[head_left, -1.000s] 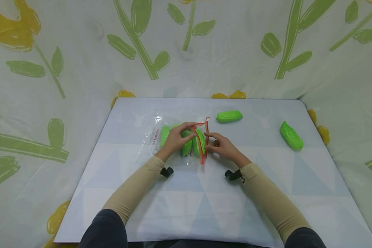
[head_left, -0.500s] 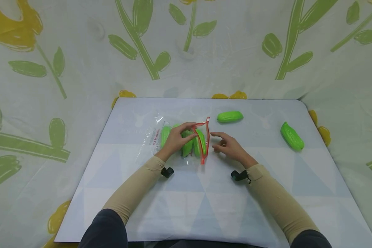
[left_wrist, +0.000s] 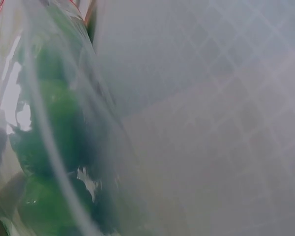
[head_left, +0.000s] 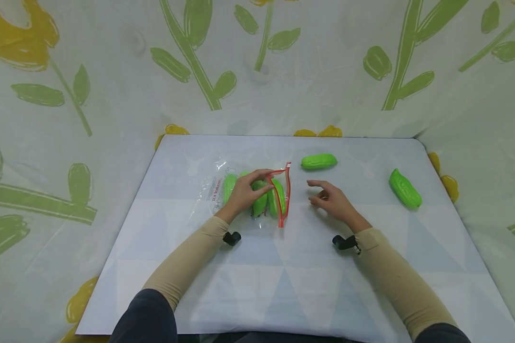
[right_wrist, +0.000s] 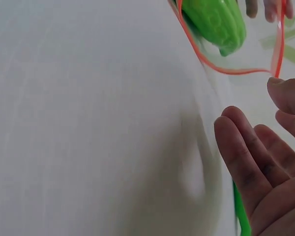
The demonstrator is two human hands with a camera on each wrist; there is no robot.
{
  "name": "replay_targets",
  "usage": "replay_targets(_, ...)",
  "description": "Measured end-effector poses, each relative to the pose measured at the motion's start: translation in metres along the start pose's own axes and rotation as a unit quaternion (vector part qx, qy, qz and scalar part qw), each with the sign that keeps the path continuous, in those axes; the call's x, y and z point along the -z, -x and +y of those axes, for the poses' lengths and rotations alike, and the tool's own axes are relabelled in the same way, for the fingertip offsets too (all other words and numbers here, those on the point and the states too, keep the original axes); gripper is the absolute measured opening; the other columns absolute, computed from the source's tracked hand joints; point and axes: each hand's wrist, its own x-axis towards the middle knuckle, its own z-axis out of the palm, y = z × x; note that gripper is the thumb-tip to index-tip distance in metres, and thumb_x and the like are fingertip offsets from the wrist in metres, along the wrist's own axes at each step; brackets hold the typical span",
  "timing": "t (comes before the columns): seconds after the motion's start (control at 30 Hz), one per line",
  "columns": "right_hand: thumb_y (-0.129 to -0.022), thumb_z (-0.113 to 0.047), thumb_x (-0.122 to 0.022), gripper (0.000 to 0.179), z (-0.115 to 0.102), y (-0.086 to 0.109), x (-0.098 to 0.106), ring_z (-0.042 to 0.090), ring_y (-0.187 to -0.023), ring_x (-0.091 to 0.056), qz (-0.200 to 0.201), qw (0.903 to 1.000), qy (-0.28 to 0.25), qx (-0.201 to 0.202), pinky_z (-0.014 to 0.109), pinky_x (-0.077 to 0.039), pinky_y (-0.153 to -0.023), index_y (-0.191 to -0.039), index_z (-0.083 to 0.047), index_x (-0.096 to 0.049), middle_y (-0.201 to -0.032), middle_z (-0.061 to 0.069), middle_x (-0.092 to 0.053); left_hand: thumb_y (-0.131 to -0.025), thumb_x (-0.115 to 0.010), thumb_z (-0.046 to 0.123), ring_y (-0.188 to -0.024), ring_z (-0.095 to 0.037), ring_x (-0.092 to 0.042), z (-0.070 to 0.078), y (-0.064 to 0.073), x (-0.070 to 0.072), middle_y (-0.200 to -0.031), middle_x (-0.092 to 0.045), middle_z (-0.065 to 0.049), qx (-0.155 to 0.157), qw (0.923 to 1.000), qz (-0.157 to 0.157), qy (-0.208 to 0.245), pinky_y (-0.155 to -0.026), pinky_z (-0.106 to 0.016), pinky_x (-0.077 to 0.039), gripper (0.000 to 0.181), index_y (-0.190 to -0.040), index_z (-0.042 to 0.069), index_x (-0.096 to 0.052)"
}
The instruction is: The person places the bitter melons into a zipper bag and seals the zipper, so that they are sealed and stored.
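Observation:
A clear zip bag point(head_left: 206, 197) with a red zip edge point(head_left: 288, 190) lies on the table, its mouth spread toward the right. Several bright green, bumpy vegetables that look like toy bitter melons point(head_left: 276, 200) are inside. My left hand point(head_left: 242, 193) pinches the upper edge of the bag beside the zip. In the left wrist view the green vegetables point(left_wrist: 54, 123) show through the film. My right hand point(head_left: 332, 201) is off the bag, to the right of its mouth, fingers loosely bent and holding nothing. In the right wrist view the open red rim point(right_wrist: 236, 72) shows beyond its fingertips.
One loose green bitter melon point(head_left: 319, 161) lies behind my right hand, and another point(head_left: 405, 188) lies farther right. The table point(head_left: 257, 286) has a pale triangle pattern. A leaf-printed cloth point(head_left: 309, 85) rises behind it.
My right hand has let go of the bag's red edge and moved right, away from the mouth. My left hand stays on the bag, and the loose vegetables have not moved.

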Motion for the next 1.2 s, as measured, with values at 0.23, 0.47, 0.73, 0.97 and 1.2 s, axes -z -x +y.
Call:
replay_targets(0.23, -0.099, -0.018, -0.07, 0.055, 0.009, 0.011, 0.016, 0.027, -0.099, -0.07, 0.014, 0.9998, 0.015, -0.004, 0.039, -0.055, -0.08, -0.149, -0.012, -0.05, -0.146, 0.012, -0.055, -0.094, -0.077, 0.026, -0.114, -0.016, -0.065, -0.002, 0.0, -0.002, -0.117, -0.073, -0.001, 0.0, 1.0, 0.002, -0.005, -0.104, -0.04, -0.05, 0.046, -0.137, 0.019, -0.064)
replay_targets(0.47, -0.101, -0.022, -0.067, 0.055, 0.017, 0.026, 0.035, 0.031, -0.104, -0.067, 0.029, 0.9987, 0.037, -0.023, 0.041, -0.053, -0.083, -0.151, -0.012, -0.048, -0.148, 0.015, -0.052, -0.094, -0.076, 0.026, -0.115, -0.018, -0.066, -0.001, 0.001, -0.002, -0.12, -0.073, -0.006, -0.002, 1.0, 0.002, -0.007, -0.103, -0.043, -0.051, 0.046, -0.137, 0.018, -0.063)
replay_targets(0.73, -0.102, -0.024, -0.065, 0.054, 0.026, 0.038, 0.05, 0.033, -0.106, -0.067, 0.046, 0.9969, 0.053, -0.036, 0.036, -0.054, -0.081, -0.151, -0.011, -0.048, -0.148, 0.016, -0.052, -0.093, -0.077, 0.027, -0.115, -0.016, -0.066, -0.002, 0.001, -0.002, -0.123, -0.072, -0.004, -0.003, 1.0, 0.008, -0.005, -0.104, -0.04, -0.051, 0.046, -0.137, 0.019, -0.064)
replay_targets(0.97, -0.103, -0.02, -0.062, 0.05, 0.038, 0.051, 0.063, 0.031, -0.108, -0.063, 0.081, 0.9937, 0.075, -0.021, 0.018, -0.05, -0.081, -0.15, -0.01, -0.048, -0.144, 0.018, -0.054, -0.093, -0.077, 0.026, -0.114, -0.016, -0.067, -0.003, 0.001, -0.003, -0.122, -0.073, -0.001, -0.01, 0.9999, 0.01, -0.005, -0.103, -0.04, -0.051, 0.045, -0.136, 0.019, -0.064)
replay_targets(1.2, -0.102, -0.011, -0.062, 0.047, 0.047, 0.062, 0.08, 0.032, -0.107, -0.06, 0.163, 0.9805, 0.106, -0.024, 0.017, -0.043, -0.081, -0.147, -0.005, -0.051, -0.135, 0.021, -0.059, -0.093, -0.077, 0.025, -0.114, -0.017, -0.067, -0.001, 0.001, -0.003, -0.122, -0.073, -0.004, -0.011, 0.9999, 0.01, -0.004, -0.103, -0.038, -0.052, 0.045, -0.136, 0.018, -0.064)
